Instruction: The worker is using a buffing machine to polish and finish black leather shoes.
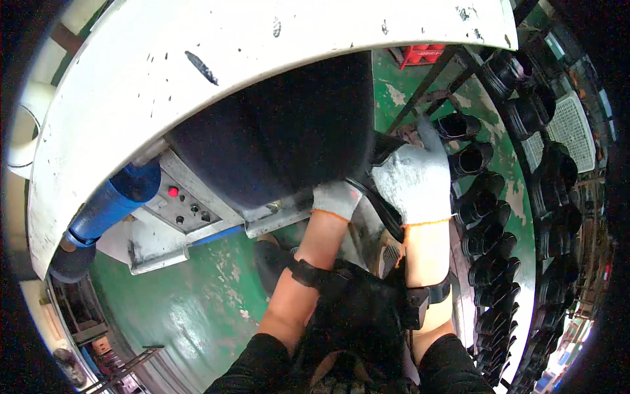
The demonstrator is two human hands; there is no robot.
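Note:
In front of me, close to a large dark blurred buffing wheel [282, 131], I hold a black shoe [382, 211] between both gloved hands. My right hand [413, 180], in a grey-white knit glove with an orange cuff edge, is closed over the shoe's right side. On the other side of it is my left hand [336, 197], in a similar glove, its fingers curled and partly hidden by the wheel and shoe. Much of the shoe is covered by my hands. A white hood [262, 43] with black smears curves over the wheel.
Rows of black shoes [482, 197] stand on a rack at my right, near my right elbow. A control panel with a red button [173, 192] and a blue cylinder [115, 203] sit at left. Farther off are a red crate [423, 54] and a white basket [572, 131].

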